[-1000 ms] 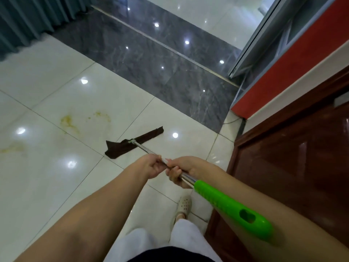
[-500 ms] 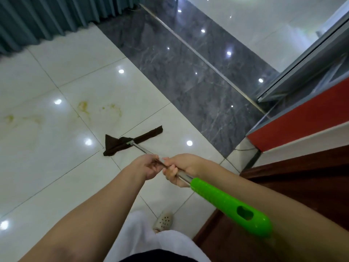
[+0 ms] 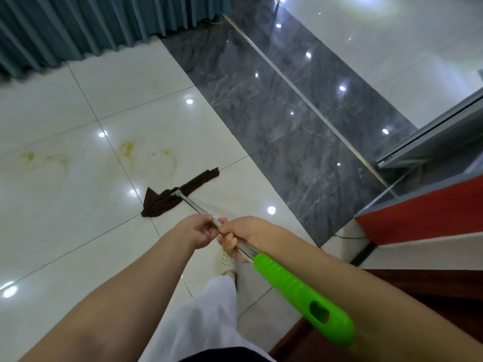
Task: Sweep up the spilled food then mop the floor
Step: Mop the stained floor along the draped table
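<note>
Glossy white tile floor (image 3: 65, 231) runs to a dark grey marble strip (image 3: 274, 100) on the right, with a teal curtain (image 3: 78, 24) along the far left wall and a red-and-white cabinet (image 3: 423, 220) at the right. Yellowish stains (image 3: 128, 148) smear the tiles to the far left. The mop (image 3: 192, 203) lies with its brown cloth (image 3: 167, 198) flat on the tile just near of the stains, its steel pole ending in a green handle (image 3: 300, 293). The left hand (image 3: 200, 231) and right hand (image 3: 236, 237) sit together on the pole, fingers curled round it.
</note>
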Tool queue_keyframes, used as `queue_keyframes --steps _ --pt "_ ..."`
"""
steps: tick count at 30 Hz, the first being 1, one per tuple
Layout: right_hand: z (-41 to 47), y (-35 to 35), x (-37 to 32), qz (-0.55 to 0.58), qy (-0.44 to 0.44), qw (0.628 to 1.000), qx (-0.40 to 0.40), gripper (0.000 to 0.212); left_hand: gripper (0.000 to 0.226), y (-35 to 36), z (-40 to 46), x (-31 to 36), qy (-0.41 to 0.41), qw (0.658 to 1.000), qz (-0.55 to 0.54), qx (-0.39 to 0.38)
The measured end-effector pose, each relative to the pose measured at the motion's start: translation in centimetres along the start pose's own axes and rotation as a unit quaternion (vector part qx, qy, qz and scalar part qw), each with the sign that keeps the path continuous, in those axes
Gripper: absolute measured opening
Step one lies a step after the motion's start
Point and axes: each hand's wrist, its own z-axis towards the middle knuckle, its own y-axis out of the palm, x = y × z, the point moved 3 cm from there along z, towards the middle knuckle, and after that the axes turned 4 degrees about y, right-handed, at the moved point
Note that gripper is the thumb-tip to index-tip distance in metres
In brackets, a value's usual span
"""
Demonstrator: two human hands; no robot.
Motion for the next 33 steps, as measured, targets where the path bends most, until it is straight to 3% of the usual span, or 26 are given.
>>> queue_keyframes --steps 12,21,28,33 --pt "2.1 1.8 -15.2 -0.068 0.008 0.998 0.006 0.028 0.022 5.5 6.1 11.1 0.018 0.995 -0.093 0.028" --pt "3.9 3.8 -22.0 -0.124 0.020 0.992 0.014 0.033 0.015 7.6 8.4 16.6 0.017 0.992 -0.123 0.037" --pt "4.4 2.1 -25.2 -0.192 0.024 0.981 -0.002 0.032 0.030 10.1 10.2 17.2 0.026 0.983 -0.172 0.058" --pt "3.6 -1.3 -26.7 -0.216 0.042 0.975 -0.024 0.032 0.028 13.3 10.6 15.3 0.046 0.969 -0.229 0.077"
